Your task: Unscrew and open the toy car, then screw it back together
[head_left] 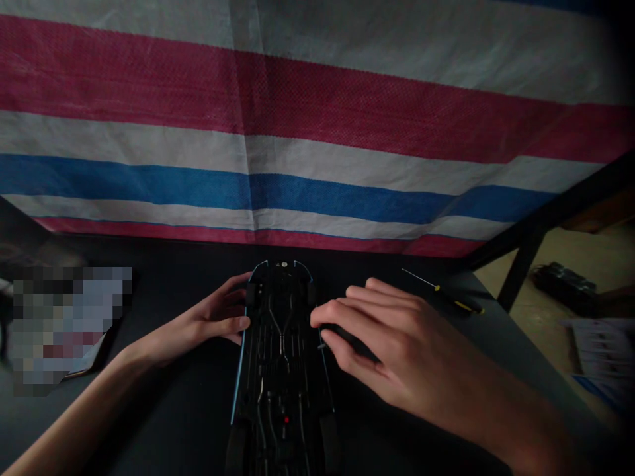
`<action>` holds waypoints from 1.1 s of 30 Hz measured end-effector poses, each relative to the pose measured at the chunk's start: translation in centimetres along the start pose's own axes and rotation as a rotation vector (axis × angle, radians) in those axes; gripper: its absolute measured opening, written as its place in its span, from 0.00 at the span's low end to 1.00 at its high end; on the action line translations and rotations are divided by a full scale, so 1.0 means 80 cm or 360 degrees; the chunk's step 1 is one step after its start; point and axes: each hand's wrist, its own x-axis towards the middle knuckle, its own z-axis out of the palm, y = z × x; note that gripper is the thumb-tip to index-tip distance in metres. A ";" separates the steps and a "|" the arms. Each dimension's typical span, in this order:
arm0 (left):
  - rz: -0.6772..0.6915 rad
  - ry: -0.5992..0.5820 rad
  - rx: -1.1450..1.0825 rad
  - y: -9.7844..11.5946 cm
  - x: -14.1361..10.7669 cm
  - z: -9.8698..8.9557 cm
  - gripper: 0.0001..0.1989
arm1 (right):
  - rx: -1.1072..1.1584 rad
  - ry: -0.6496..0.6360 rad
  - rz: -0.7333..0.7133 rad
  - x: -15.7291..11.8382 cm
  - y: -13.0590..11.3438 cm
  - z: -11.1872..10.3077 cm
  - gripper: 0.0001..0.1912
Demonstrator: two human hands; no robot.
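A model car [282, 370] lies upside down in front of me, its black underside facing up and blue bodywork showing along the edges. Its near end runs out of the bottom of the view. My left hand [218, 317] grips the car's left side, thumb on the edge and the other fingers partly hidden behind it. On the opposite side, my right hand [377, 337] has its fingers curled, with the index fingertip at the car's right edge and the thumb close by. A small pale piece [321, 346] sticks out beside that thumb; I cannot tell what it is.
A screwdriver [461, 305] with a black and yellow handle lies on the dark table [173, 403] to the right. At left is a pixelated flat object [74, 330]. Striped sheeting [317, 145] hangs behind the table. Boxes [600, 357] stand on the floor at right.
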 end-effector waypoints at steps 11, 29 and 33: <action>-0.0011 0.0028 0.0044 0.004 0.001 0.003 0.38 | -0.0014 -0.0083 -0.0111 0.003 0.005 -0.001 0.14; -0.0008 0.0020 0.0022 0.006 -0.001 0.004 0.37 | -0.0035 0.0117 -0.0049 0.007 0.002 0.014 0.09; -0.0006 0.0008 0.0019 0.005 -0.002 0.003 0.38 | 0.0020 0.0013 -0.0064 0.005 0.002 0.010 0.13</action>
